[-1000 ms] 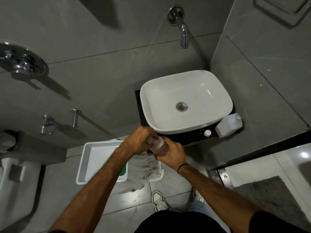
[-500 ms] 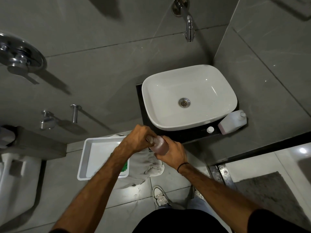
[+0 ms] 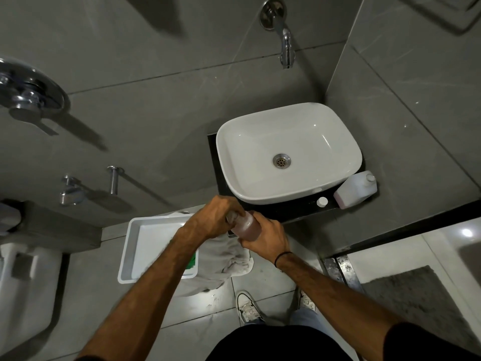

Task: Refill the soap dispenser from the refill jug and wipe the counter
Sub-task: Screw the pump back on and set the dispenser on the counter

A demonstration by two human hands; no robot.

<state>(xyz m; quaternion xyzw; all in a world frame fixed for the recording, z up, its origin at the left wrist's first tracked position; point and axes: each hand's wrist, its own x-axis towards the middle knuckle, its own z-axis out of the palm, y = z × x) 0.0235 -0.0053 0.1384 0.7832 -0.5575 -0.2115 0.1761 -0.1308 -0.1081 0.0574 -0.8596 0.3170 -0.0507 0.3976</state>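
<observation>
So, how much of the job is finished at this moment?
Done, apparently: the dispenser bottle holds pinkish soap. In hand: right hand holds it, left hand grips its top. Left: the jug stands uncapped, its cap beside it; the cloth hangs unused.

Jug right of basin.

The white basin filled most of the dark counter, leaving only a narrow front strip. There a loose white cap and the refill jug crowded the right corner. Above the basin the tap jutted from the wall; the bowl itself lay open.
</observation>
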